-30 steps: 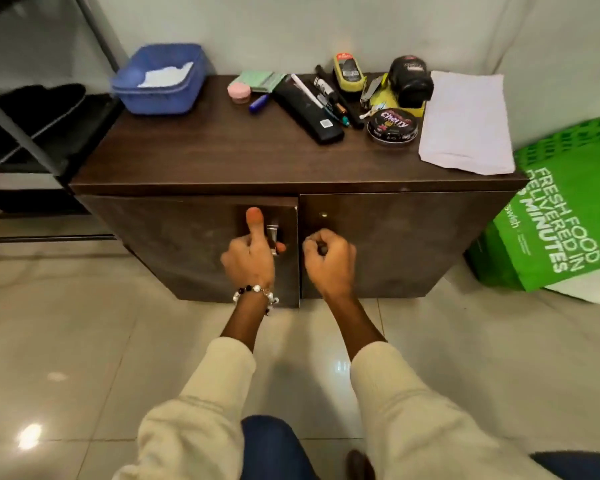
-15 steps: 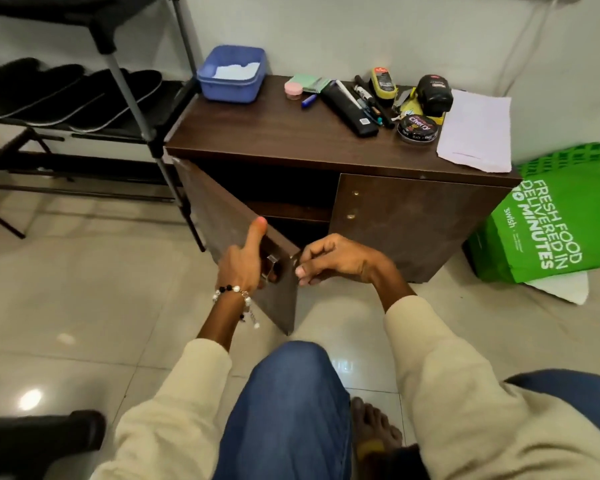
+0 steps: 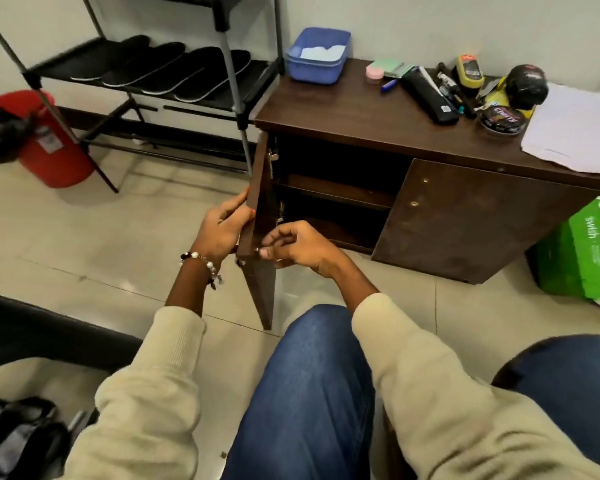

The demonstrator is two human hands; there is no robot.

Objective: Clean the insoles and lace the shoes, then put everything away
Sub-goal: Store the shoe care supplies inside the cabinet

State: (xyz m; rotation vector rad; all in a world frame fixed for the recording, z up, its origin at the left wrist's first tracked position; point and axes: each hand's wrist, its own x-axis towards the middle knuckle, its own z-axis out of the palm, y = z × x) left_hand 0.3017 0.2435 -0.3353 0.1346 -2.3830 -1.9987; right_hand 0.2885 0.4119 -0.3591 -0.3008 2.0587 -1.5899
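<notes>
The left cabinet door [image 3: 258, 216] stands swung wide, edge-on to the person, and both hands are on it. The left hand [image 3: 222, 230] wraps the door's outer face, fingers curled over its edge; the right hand [image 3: 295, 244] pinches the inner side with its fingertips — both closed on the door. Inside the dark brown cabinet [image 3: 465, 216] a shelf shows, and I cannot tell what lies in the shadow beneath it. The insoles [image 3: 160, 69] — four black ones with pale edges — lie side by side on the metal rack [image 3: 232, 84] just left of the cabinet. On the desk top sit a blue tub [image 3: 317, 60], a round polish tin [image 3: 503, 119] and a white paper sheet [image 3: 572, 129]. Dark shoes [image 3: 18, 434] lie on the floor at lower left.
</notes>
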